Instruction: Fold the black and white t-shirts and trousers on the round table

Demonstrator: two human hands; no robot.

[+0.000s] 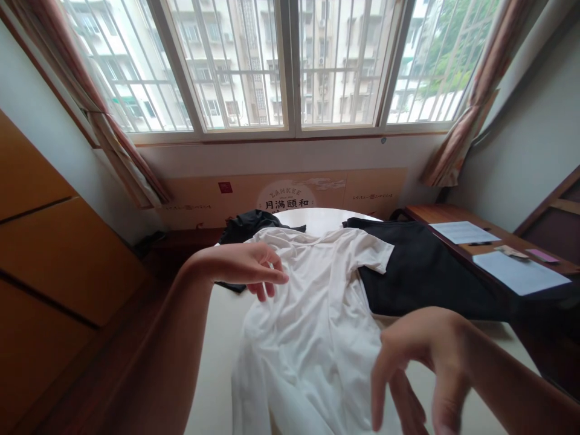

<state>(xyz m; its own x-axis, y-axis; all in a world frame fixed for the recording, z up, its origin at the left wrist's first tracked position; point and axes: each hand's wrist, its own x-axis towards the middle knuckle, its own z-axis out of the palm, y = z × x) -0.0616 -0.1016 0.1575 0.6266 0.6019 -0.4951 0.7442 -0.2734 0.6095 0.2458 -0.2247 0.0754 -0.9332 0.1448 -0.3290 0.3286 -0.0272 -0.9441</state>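
Note:
A white T-shirt [308, 326] lies spread on a round white table [317, 219], its short sleeve pointing right. My left hand [256, 272] hovers over the shirt's upper left part, fingers loosely curled and holding nothing. My right hand [421, 368] is slightly blurred near the shirt's lower right edge, its fingers curved apart and empty. A black garment [421, 272] lies under and beside the shirt on the right. Another dark cloth [249, 225] is bunched behind the shirt's collar.
A wooden desk [453, 220] at the right holds papers and a pen. Orange-brown wooden panels [58, 241] stand along the left. A printed cardboard panel [285, 196] lines the wall beneath a barred window [290, 66] with curtains.

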